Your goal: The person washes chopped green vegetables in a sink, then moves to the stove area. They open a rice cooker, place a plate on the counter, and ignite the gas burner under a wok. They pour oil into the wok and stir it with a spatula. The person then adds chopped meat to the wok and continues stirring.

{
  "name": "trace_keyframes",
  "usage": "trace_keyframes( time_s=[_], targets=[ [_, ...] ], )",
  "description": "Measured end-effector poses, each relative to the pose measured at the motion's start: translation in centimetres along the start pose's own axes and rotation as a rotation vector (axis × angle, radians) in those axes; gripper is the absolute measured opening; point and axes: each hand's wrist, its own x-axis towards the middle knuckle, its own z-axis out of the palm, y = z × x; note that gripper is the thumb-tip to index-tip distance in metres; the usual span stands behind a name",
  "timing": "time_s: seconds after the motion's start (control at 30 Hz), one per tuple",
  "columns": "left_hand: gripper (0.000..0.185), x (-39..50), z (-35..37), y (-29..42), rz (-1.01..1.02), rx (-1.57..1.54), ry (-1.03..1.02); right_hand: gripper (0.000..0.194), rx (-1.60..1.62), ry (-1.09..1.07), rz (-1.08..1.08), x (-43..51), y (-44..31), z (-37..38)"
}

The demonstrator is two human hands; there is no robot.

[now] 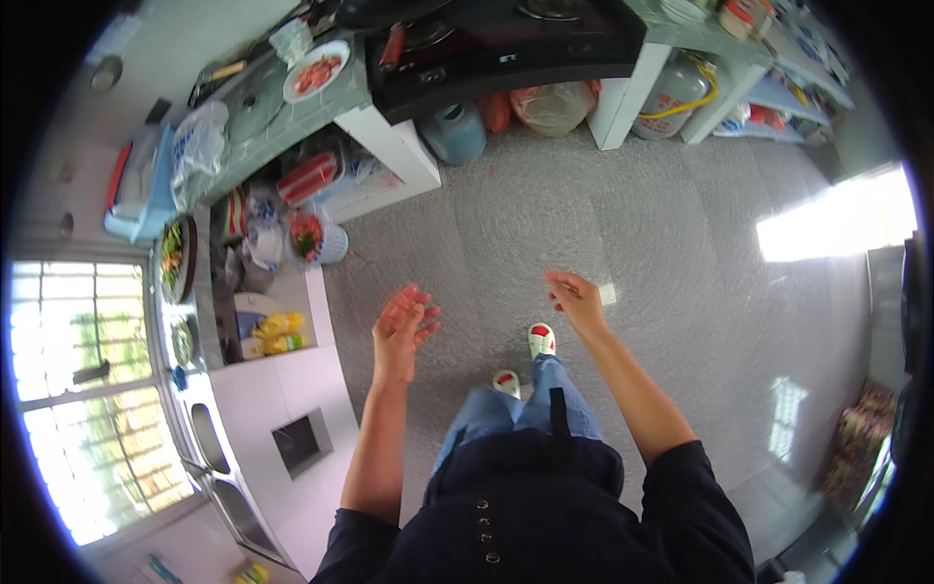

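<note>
My left hand is held out over the grey floor, empty, with its fingers spread and slightly bent. Its nearest neighbour is a white plastic basket with red and green scraps inside, apart from the fingers. On the other side, my right hand also hangs over the floor, fingers loosely curled and nothing visible in them. Below the hands, my feet wear white slippers with red patches. Ahead on the tiled counter sits a white plate of cut raw meat.
A black gas stove with a red-handled pan stands ahead. Beneath the counters are a blue jug, a gas cylinder and yellow bottles. A double sink lines the left side. Grey floor stretches ahead and right.
</note>
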Motion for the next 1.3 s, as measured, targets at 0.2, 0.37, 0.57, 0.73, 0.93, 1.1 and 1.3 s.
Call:
trace_keyframes(
  time_s=[0.2, 0.37, 0.57, 0.73, 0.93, 1.1, 1.3],
  targets=[
    [0.033, -1.4, 0.4, -2.6, -0.038, 0.082, -0.087, 0.021, 0.234, 0.094, 0.06, -6.6, 5.1, 0.6],
    [0.035, -1.7, -0.1, -6.6, -0.048, 0.134, -0.101, 0.021, 0.305, 0.066, 0.063, -9.9, 11.0, 3.2],
    [0.033, -3.0, 2.5, -8.9, -0.105, 0.226, -0.158, 0.019, 0.416, 0.03, 0.073, -13.0, 13.0, 2.7],
    [0.032, -3.8, 6.8, -8.9, -0.069, 0.256, -0.224, 0.024, 0.454, 0.149, 0.077, -14.3, 11.0, -1.4],
    [0.028, -5.6, 11.0, -6.0, 0.002, 0.219, -0.255, 0.027, 0.365, 0.124, 0.07, -15.6, 9.0, -6.7],
    [0.025, -5.9, 12.1, -3.1, 0.105, 0.154, -0.206, 0.026, 0.205, 0.071, 0.061, -14.9, 6.7, -10.7],
    [0.021, -6.1, 11.1, -1.6, 0.161, 0.052, -0.102, 0.021, 0.008, 0.01, 0.058, -12.3, 4.5, -12.9]
  ],
)
